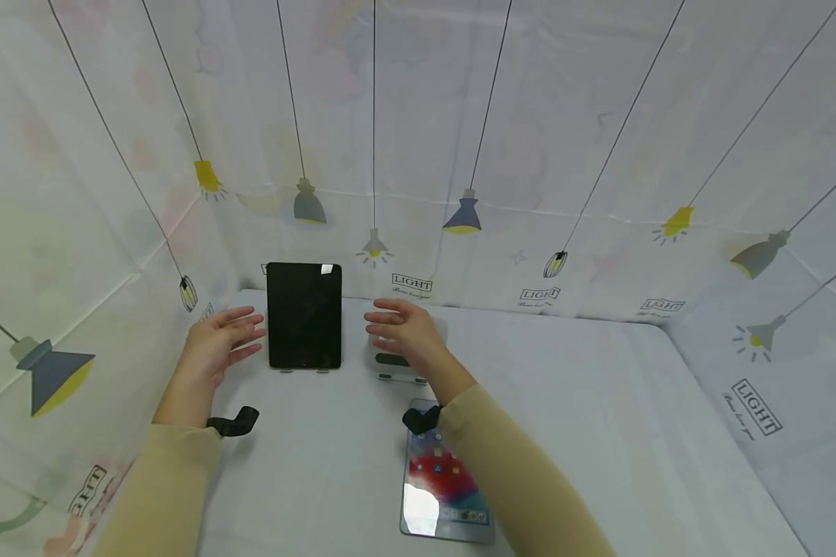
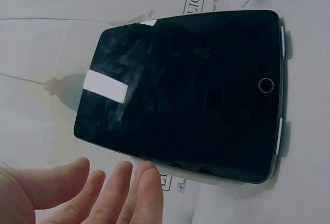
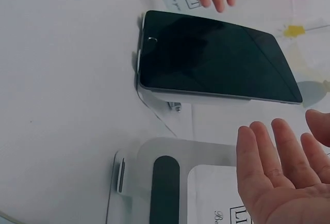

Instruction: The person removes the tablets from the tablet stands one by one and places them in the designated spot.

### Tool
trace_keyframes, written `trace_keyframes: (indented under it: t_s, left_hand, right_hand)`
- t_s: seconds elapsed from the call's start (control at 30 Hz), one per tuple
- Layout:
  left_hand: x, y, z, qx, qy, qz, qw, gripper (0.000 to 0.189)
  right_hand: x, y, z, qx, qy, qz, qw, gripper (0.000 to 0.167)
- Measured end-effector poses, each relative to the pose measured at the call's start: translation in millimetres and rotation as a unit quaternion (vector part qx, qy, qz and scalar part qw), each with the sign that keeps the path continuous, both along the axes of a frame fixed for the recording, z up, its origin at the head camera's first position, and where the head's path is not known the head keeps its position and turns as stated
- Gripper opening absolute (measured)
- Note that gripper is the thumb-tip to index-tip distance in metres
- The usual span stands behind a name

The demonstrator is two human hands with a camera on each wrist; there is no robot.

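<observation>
A tablet with a dark screen (image 1: 304, 317) stands propped up, leaning back, with small tabs of a stand at its lower edge. Left of it hovers my left hand (image 1: 216, 344), fingers loosely extended towards its side edge and holding nothing. On the other side my right hand (image 1: 411, 336) hangs in the air, apart from the tablet, also holding nothing. Beneath and behind the right hand is a white stand (image 3: 165, 150) with a dark strip and small lips, partly hidden. Near my right forearm a second tablet (image 1: 435, 480) lies flat, its screen lit; the sleeve covers part of it.
A white cloth covers the table (image 1: 585, 402). Walls of cloth printed with hanging lamps (image 1: 463, 213) rise at the back and both sides. A black strap mount (image 1: 235, 423) sticks out from the left wrist, another (image 1: 421, 419) from the right.
</observation>
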State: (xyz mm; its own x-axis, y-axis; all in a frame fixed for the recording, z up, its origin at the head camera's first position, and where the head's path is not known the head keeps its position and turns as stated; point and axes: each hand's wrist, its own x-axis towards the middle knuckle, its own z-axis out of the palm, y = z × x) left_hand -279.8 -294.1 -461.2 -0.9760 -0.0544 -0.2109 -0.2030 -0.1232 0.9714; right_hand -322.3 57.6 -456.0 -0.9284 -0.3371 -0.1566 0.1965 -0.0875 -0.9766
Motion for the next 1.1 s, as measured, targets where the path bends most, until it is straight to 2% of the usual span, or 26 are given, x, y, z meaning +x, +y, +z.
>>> trace_keyframes:
  t_s: [0.13,0.47,0.8,1.1]
  left_hand:
    - [-5.8,-0.8,2.3,-0.007,0.001,0.002,1.0000,0.054]
    - [-19.8,-0.7,5.1,-0.060,-0.003,0.008,0.9982,0.059]
    - [-30.7,0.0,11.0,-0.087,0.000,0.007,0.9962,0.058]
    - [-39.5,6.7,16.7,-0.101,0.006,0.017,0.9947,0.054]
  right_hand:
    - [-4.6,-5.9,1.4,0.005,0.005,-0.002,1.0000,0.051]
    - [-12.5,-25.2,3.8,0.011,0.010,-0.002,0.9999,0.045]
    - [-20.8,-44.3,8.5,0.012,0.022,-0.004,0.9997,0.051]
    - [-27.9,-51.0,5.2,0.014,0.017,-0.006,0.9997,0.055]
